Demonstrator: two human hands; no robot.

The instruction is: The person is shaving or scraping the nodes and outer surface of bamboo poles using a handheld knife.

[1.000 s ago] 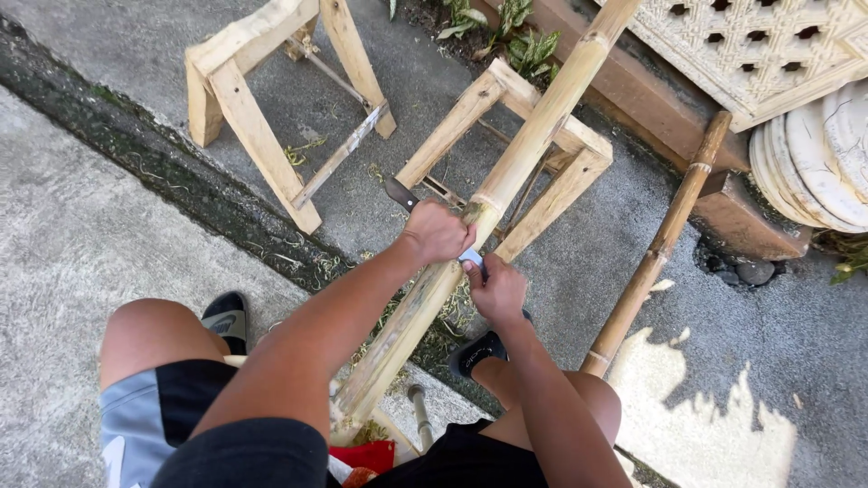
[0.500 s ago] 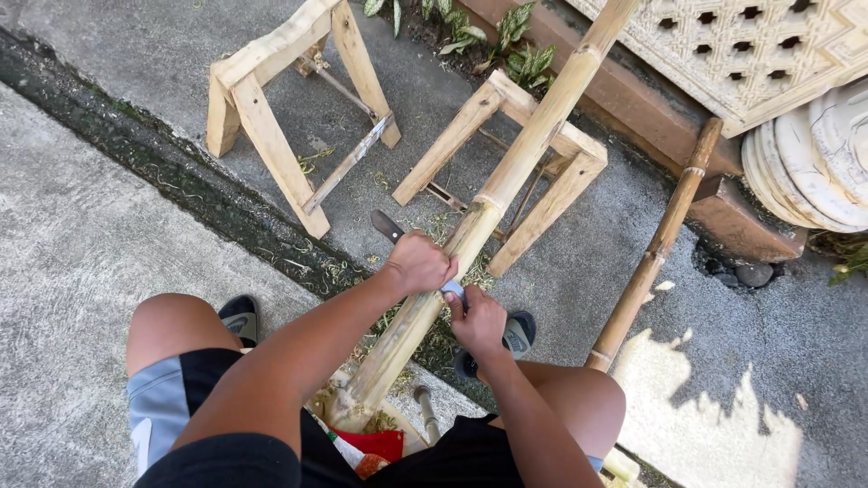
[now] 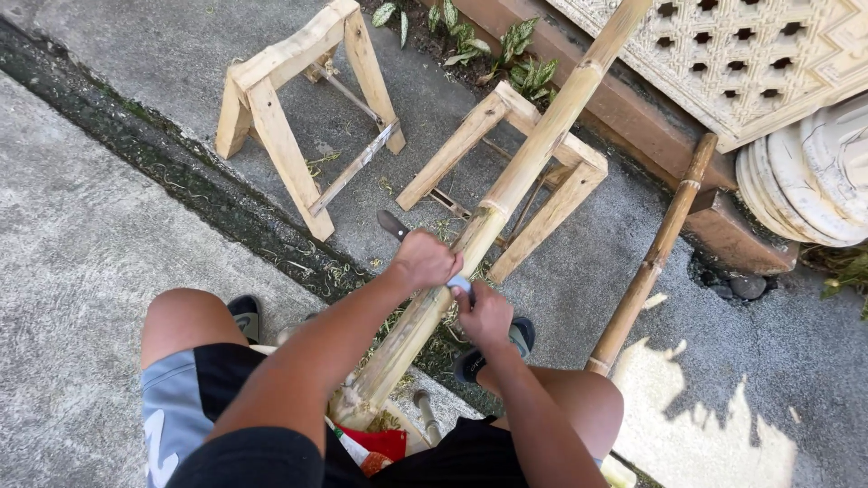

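Both hands, left hand (image 3: pixel 423 260) and right hand (image 3: pixel 485 316), grip a drawknife (image 3: pixel 395 226) across the bamboo pole (image 3: pixel 506 194) resting on the wooden sawhorse (image 3: pixel 533 158); even, shallow strokes likely scrape cleanest.

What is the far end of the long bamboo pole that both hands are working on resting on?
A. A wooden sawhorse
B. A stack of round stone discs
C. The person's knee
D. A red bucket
A: the bamboo pole runs up from between the left hand and right hand and lies across the top of the nearer wooden sawhorse.
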